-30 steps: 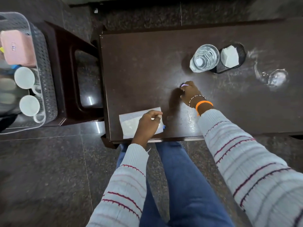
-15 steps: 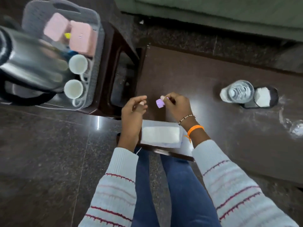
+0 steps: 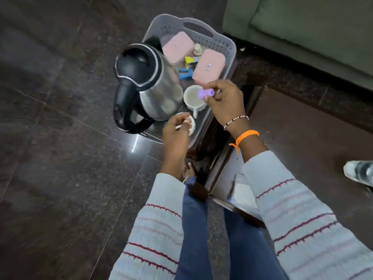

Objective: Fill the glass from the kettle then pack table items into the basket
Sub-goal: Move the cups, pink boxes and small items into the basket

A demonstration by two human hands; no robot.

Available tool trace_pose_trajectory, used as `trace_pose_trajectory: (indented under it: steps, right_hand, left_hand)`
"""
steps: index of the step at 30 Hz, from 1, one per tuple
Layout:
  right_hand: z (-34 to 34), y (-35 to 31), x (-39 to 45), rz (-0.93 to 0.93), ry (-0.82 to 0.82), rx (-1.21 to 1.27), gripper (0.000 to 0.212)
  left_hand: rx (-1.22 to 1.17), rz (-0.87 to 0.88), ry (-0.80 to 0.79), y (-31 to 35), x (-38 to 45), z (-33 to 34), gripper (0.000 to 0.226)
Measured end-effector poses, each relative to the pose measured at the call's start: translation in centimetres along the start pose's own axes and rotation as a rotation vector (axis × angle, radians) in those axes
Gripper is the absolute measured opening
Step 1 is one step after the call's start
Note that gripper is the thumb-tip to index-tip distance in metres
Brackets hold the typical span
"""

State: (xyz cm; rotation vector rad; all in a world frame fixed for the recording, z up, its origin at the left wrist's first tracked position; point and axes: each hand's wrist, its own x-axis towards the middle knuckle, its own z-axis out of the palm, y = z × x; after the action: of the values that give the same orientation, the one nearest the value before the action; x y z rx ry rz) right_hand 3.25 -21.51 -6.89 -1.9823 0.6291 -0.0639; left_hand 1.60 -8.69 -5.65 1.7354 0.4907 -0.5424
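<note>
Right hand point(image 3: 224, 102) pinches small purple cap point(image 3: 205, 93) over grey perforated plastic basket point(image 3: 226, 47); left hand point(image 3: 175, 128) curled, pinching something pale, unclear; steel kettle point(image 3: 155, 87) crowds its left.

A home living room: green sofa point(image 3: 302, 27), dark wooden table point(image 3: 312, 138), polished stone floor point(image 3: 60, 158).

Both hands reach forward, right point(image 3: 224, 98) fingers pinched, left point(image 3: 175, 128) loosely curled.
</note>
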Motion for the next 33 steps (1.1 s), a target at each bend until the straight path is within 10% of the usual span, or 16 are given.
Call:
trace_pose_trajectory:
  steps: [14,33]
  right_hand:
    - [4.7,-2.6,7.4,0.004,-0.051,-0.154,0.031]
    - [-8.3,14.3,-16.3,0.45,-0.151,-0.253,0.024]
  left_hand:
    - [0.075,-0.055,-0.154,0.8,3.6,-1.0,0.019]
    - [0.272,-0.089,-0.346,-8.9,-9.1,6.3,0.021]
